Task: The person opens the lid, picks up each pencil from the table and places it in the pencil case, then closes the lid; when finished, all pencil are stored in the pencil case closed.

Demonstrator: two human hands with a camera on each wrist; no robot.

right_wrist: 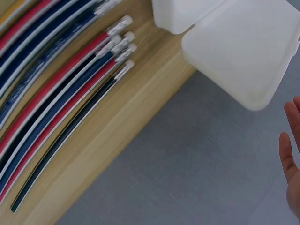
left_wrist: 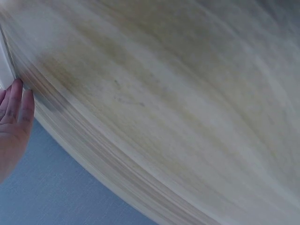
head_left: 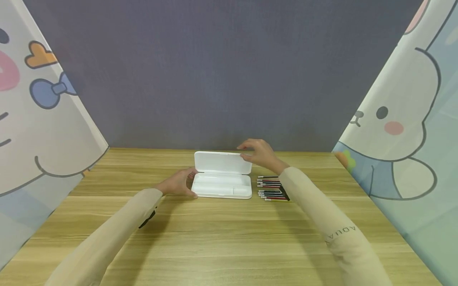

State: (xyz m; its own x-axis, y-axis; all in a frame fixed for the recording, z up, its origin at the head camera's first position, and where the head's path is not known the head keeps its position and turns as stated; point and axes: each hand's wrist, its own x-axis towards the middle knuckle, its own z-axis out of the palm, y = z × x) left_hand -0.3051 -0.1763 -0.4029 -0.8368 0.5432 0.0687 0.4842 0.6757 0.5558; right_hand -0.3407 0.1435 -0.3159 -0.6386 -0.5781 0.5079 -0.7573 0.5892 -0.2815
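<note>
A white pencil case (head_left: 214, 179) lies on the table with its lid (head_left: 214, 162) raised at the back. Its shallow tray holds nothing, and a small compartment is at the right end. My left hand (head_left: 177, 182) spans the case's left end, thumb at the front corner and fingers at the back. In the left wrist view, the fingers (left_wrist: 15, 101) rest against the white edge. My right hand (head_left: 262, 154) hovers by the lid's upper right corner, its fingers loosely bent around air. The right wrist view shows a gap between those fingers (right_wrist: 287, 152) and the lid.
Several pencils (right_wrist: 70, 79) with white erasers lie in two groups right of the case, partly hidden by the right sleeve in the head view. Behind the wooden table (head_left: 200, 238) rises a grey wall (head_left: 222, 79). Cartoon-printed panels (head_left: 397, 119) stand at both sides.
</note>
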